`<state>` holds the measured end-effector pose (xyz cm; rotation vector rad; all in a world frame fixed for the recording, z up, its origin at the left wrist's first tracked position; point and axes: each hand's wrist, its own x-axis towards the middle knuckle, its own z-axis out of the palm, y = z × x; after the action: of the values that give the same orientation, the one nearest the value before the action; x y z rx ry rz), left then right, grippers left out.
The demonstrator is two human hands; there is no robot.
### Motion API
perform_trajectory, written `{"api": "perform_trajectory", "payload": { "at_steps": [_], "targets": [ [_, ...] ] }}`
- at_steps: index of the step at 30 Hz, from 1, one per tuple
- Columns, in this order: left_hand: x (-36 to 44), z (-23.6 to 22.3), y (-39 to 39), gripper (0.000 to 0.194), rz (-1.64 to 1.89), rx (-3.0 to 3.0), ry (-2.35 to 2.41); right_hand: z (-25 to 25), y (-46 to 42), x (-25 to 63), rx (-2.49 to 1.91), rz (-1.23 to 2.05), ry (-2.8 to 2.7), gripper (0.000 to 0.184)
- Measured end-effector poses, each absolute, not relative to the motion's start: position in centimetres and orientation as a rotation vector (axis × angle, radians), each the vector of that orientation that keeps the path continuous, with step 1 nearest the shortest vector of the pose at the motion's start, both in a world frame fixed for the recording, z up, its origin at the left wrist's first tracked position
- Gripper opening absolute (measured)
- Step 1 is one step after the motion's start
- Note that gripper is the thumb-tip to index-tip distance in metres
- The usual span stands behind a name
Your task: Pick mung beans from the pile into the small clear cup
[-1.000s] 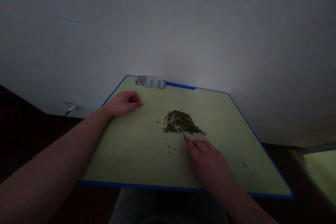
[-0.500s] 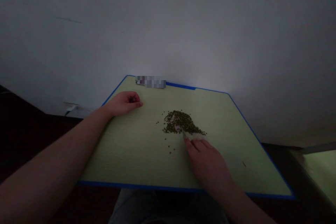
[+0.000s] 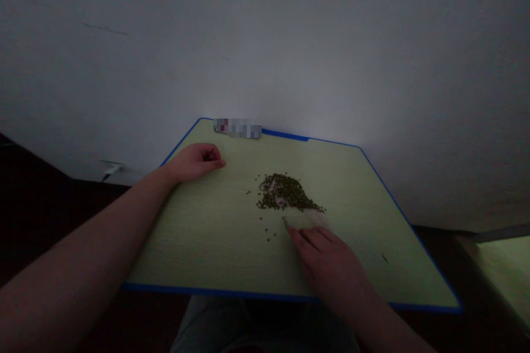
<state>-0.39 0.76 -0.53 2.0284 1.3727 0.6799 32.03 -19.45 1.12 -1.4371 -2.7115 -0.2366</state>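
Observation:
My right hand (image 3: 329, 259) is closed in a pinch on thin pointed tweezers (image 3: 286, 223), mostly hidden by the fingers. Their tip is just in front of a heap of small green beans (image 3: 290, 190), and a tiny speck, perhaps one bean, shows at it. Paler pinkish bits show among the beans, too small to name. A few loose beans (image 3: 267, 230) lie left of the tip. My left hand (image 3: 199, 161) rests on the left side of the table, fingers curled in and thumb extended, with nothing visible in it.
The pale yellow-green table (image 3: 199, 242) has a blue edge and stands against a grey wall (image 3: 265, 38). A flat object (image 3: 244, 129), blurred out, lies at its far left edge. A small dark sliver (image 3: 385, 258) lies at right. A plugged-in socket (image 3: 112, 168) is at left.
My right hand has drawn back slightly, toward me. The tweezers' tip has moved from the heap's near edge to bare table in front of it. My left hand has not moved.

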Motion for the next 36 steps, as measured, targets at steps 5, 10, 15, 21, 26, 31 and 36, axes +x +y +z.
{"api": "perform_trajectory", "payload": {
  "at_steps": [5, 10, 15, 21, 26, 31, 36],
  "targets": [
    [-0.2, -0.3, 0.6, 0.028, 0.678, 2.01, 1.373, 1.3, -19.6, 32.6, -1.435, -0.136, -2.6, 0.042],
    [-0.2, -0.3, 0.6, 0.029, 0.669, 2.006, 1.38, 1.5, -18.5, 32.5, -1.45, 0.059, -2.545, 0.043],
    [-0.2, -0.4, 0.7, 0.029, 0.677, 2.005, 1.353, 2.0, -16.8, 31.7, -1.434, 0.247, -2.472, 0.041],
    [0.0, 0.0, 0.4, 0.029, 0.666, 2.02, 1.376, 2.5, -14.8, 30.2, -1.425, 0.412, -2.396, 0.035],
    [0.0, 0.0, 0.5, 0.029, 0.65, 2.028, 1.387, 3.1, -13.2, 28.7, -1.458, 0.484, -2.437, 0.029],
    [-0.1, -0.2, 0.5, 0.03, 0.668, 2.032, 1.379, 3.6, -12.1, 27.5, -1.298, 0.57, -2.562, 0.027],
    [0.1, 0.0, 0.4, 0.03, 0.676, 2.03, 1.379, 4.1, -12.6, 27.4, -1.224, 0.692, -2.616, 0.031]
  ]
}}
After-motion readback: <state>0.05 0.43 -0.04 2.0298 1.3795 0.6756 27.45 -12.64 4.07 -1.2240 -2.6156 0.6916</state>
